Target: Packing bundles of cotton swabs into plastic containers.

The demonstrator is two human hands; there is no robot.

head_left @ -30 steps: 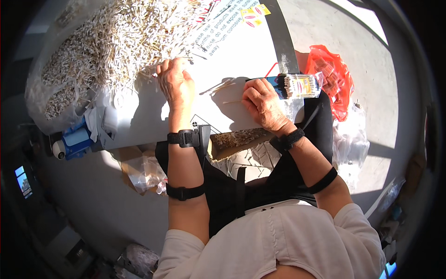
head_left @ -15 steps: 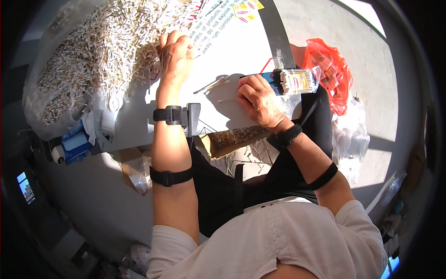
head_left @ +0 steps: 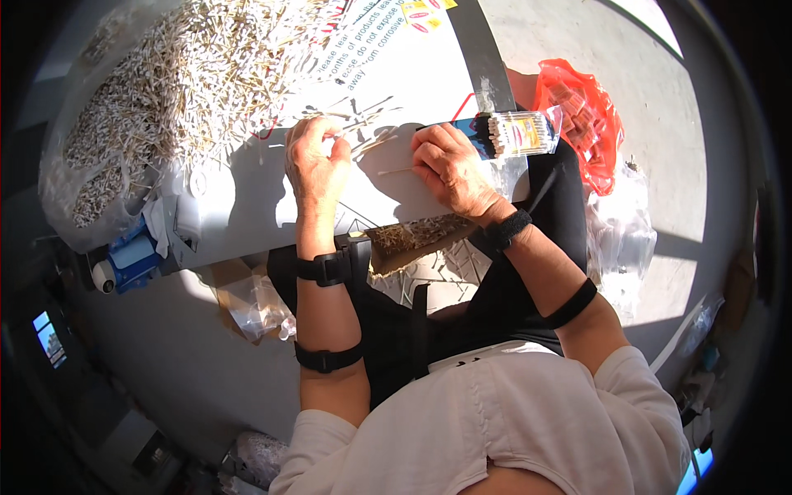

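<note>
My left hand point(head_left: 318, 167) is over the white sheet, its thumb and fingers closed on a few cotton swabs point(head_left: 363, 114) that fan out past the fingertips. More swabs point(head_left: 375, 143) lie on the sheet between my hands. My right hand point(head_left: 450, 169) rests with curled fingers beside a clear pack of swabs point(head_left: 525, 134); what the fingers grip is hidden. One swab point(head_left: 394, 172) points out toward the left from near its fingertips; I cannot tell whether it is held. A dark blue flat piece point(head_left: 477, 130) shows between this hand and the pack.
A large clear bag of loose swabs point(head_left: 140, 124) spills onto the table point(head_left: 247, 227) at the left. Beyond the right edge are a red plastic bag point(head_left: 606, 153) of small packs and clear bags point(head_left: 619, 239). An open carton point(head_left: 421, 239) of swabs sits below the front edge.
My left hand has come back from the swab heap, toward me and slightly right, bringing swabs. My right hand stays beside the pack, its fingers still curled. The whole view has shifted slightly.
</note>
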